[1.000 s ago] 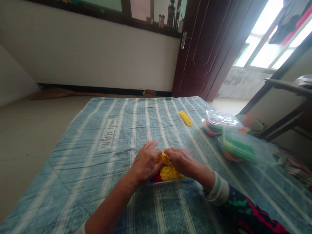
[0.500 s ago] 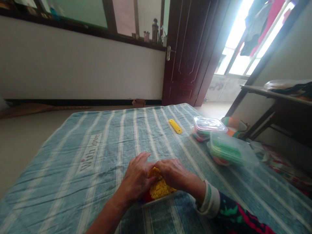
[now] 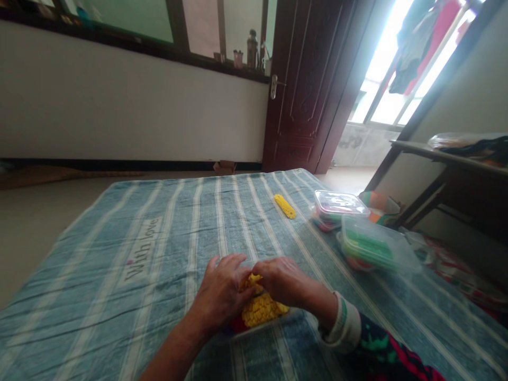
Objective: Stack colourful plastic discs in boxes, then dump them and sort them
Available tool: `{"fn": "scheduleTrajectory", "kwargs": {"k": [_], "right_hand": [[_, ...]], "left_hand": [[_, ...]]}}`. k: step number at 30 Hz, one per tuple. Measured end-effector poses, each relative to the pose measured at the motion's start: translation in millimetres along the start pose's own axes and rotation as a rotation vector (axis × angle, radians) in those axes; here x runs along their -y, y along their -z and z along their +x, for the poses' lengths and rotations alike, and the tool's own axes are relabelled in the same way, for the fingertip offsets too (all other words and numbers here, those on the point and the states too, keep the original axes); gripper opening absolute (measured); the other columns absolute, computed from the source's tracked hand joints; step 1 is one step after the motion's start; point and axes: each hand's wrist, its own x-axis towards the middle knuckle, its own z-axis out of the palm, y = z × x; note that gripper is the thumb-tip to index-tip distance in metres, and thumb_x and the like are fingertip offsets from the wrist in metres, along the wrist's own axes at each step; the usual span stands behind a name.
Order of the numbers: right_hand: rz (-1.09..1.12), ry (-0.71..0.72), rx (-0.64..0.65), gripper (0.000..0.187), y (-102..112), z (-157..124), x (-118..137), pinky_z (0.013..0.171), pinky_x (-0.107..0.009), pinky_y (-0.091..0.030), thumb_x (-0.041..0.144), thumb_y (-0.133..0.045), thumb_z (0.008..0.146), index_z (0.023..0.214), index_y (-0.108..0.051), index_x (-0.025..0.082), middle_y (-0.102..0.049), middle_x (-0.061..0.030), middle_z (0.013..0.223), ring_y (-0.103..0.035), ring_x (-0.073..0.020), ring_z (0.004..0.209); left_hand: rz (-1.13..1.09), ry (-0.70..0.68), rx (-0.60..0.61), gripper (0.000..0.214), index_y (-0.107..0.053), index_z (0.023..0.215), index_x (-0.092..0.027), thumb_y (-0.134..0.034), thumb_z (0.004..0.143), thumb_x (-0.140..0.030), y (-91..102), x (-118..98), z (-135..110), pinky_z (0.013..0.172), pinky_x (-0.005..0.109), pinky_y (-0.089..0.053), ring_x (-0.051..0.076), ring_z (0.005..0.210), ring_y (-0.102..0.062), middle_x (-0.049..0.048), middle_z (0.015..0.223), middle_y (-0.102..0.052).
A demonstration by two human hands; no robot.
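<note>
Low in the middle sits a shallow clear plastic box (image 3: 260, 332) holding yellow bumpy-textured pieces (image 3: 264, 311) and something red (image 3: 238, 324) at its left side. My left hand (image 3: 222, 288) reaches in from the left, thumb over the yellow pieces, forefinger curved beside them and the other fingers stretched forward. From the right, my right hand (image 3: 283, 280) is closed, its fingertips pinching an upper yellow piece (image 3: 255, 282) that the left thumb and forefinger also hold. Both hands cover much of the box. A separate yellow strip (image 3: 284, 206) lies farther off on the striped cloth (image 3: 178, 238).
To the right stand a lidded clear box (image 3: 341, 203) and another clear box with green pieces (image 3: 369, 248). Behind them is an orange-patterned item (image 3: 379, 203). A dark shelf frame (image 3: 436, 153) rises at the right; a door (image 3: 305, 90) stands beyond the cloth-covered surface.
The view shifts slightly. My hands stay at the box, with the right fingers a little changed in angle over the yellow pieces and more of the lower yellow piece showing.
</note>
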Motion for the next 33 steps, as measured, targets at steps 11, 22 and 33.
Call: {"fn": "scheduleTrajectory", "kwargs": {"k": [11, 22, 33], "right_hand": [[0.329, -0.079, -0.276, 0.012, 16, -8, -28, 0.068, -0.023, -0.043, 0.017, -0.053, 0.087, 0.086, -0.065, 0.019, -0.069, -0.0007, 0.077, -0.062, -0.0126, 0.069], [-0.038, -0.601, -0.111, 0.05, 23, 32, -110, 0.09, -0.034, -0.043, 0.007, -0.043, 0.082, 0.13, -0.053, 0.018, -0.059, -0.0126, 0.123, -0.057, -0.0244, 0.109], [-0.067, -0.659, 0.066, 0.057, 11, 68, -166, 0.089, -0.03, -0.043, 0.011, -0.046, 0.083, 0.139, -0.044, 0.022, -0.055, -0.0121, 0.124, -0.057, -0.0224, 0.109]], "left_hand": [[-0.024, -0.015, -0.045, 0.022, -0.07, 0.096, -0.02, -0.067, 0.077, -0.032, -2.3, -1, -1, 0.104, 0.065, -0.028, 0.035, 0.121, -0.052, 0.0162, 0.126, -0.061], [-0.053, 0.005, -0.057, 0.02, -0.07, 0.093, -0.022, -0.067, 0.074, -0.029, -0.6, -2, -5, 0.105, 0.066, -0.025, 0.034, 0.12, -0.053, 0.0136, 0.125, -0.062], [-0.057, 0.018, -0.053, 0.021, -0.07, 0.094, -0.021, -0.068, 0.073, -0.027, -1.2, -2, -5, 0.106, 0.065, -0.026, 0.034, 0.119, -0.054, 0.0148, 0.126, -0.062]]}}
